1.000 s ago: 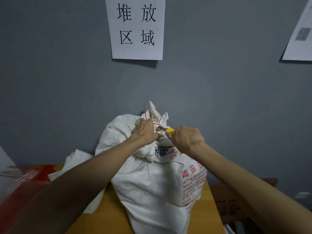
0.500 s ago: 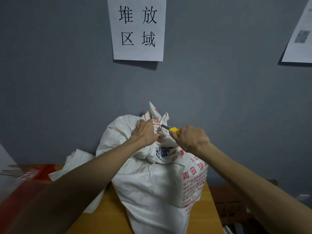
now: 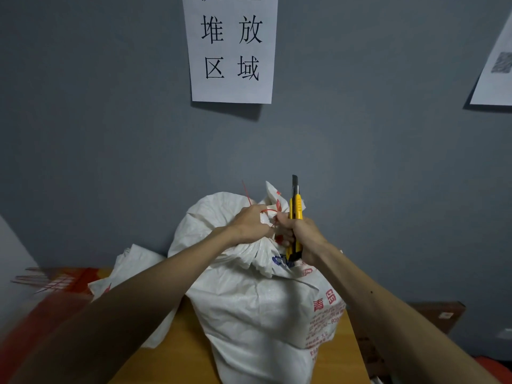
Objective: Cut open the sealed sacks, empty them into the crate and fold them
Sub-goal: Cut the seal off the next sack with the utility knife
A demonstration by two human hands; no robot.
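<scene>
Wall sign (image 3: 231, 51): top row cut by upper edge. Right sheet (image 3: 496, 65): cut by right edge, print blurred. Sack (image 3: 249, 314): base below frame, small red print illegible. Knife (image 3: 296, 206): mid-handle hidden inside right hand (image 3: 304, 236).

A white paper sheet (image 3: 231, 48) on the grey wall (image 3: 110, 134) carries four large black characters in two rows: 堆 放 over 区 域. More characters at its top edge are cut off. The white sack (image 3: 255, 309) bears red print: 青岛 largest, the digits 809 below. Its finer red lines and blue mark are unreadable. A second sheet (image 3: 496, 65) shows a blurred square code.
</scene>
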